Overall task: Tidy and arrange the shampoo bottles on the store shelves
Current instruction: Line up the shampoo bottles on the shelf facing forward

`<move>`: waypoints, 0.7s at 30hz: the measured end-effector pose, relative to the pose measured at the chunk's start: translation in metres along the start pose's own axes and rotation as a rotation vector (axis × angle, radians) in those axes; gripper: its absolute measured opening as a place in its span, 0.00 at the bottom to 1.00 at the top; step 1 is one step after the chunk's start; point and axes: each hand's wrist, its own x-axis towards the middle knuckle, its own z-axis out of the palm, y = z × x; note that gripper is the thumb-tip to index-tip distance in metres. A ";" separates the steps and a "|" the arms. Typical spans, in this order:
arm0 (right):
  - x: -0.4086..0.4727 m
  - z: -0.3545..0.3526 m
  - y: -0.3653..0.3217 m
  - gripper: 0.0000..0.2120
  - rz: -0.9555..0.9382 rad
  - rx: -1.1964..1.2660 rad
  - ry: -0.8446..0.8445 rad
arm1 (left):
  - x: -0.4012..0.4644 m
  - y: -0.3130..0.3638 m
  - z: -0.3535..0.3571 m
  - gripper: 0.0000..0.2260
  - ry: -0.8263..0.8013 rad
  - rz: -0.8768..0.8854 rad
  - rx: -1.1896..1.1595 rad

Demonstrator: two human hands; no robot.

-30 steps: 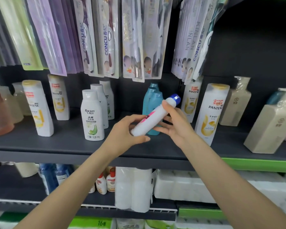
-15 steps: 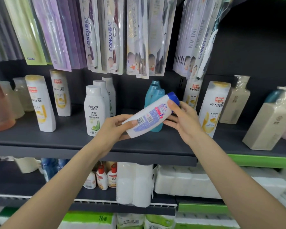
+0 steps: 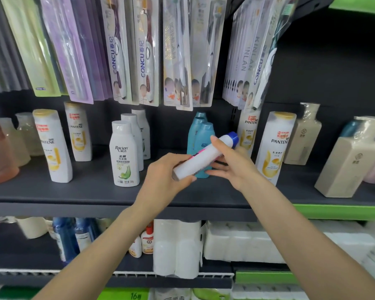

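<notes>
Bottle in our grip above shelf, tilted: left hand curled round base, right hand holding near blue cap. Not yet shelved. Pantene, Raclen, teal bottles stand upright; placing remains, we judge.

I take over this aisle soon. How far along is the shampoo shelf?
Looks done: the white Raclen bottles and the blue bottles stand upright in rows on the shelf. In hand: a white bottle with a blue cap, tilted, held by the left hand and right hand. Left: placing it, and perhaps straightening the leaning Pantene bottle.
</notes>
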 end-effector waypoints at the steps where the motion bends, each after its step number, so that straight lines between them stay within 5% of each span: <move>1: 0.002 0.000 -0.001 0.15 -0.025 0.032 0.002 | 0.001 0.000 0.003 0.24 -0.025 0.023 0.016; 8: 0.004 -0.010 -0.005 0.14 -0.189 -0.132 -0.161 | 0.019 -0.003 0.014 0.26 -0.244 -0.100 -0.149; 14: 0.012 -0.024 -0.010 0.18 -0.289 -0.151 -0.246 | 0.039 0.009 0.020 0.33 -0.258 -0.111 -0.336; 21: 0.018 -0.034 -0.006 0.18 -0.331 -0.283 -0.352 | 0.044 0.005 0.035 0.40 -0.185 -0.080 -0.187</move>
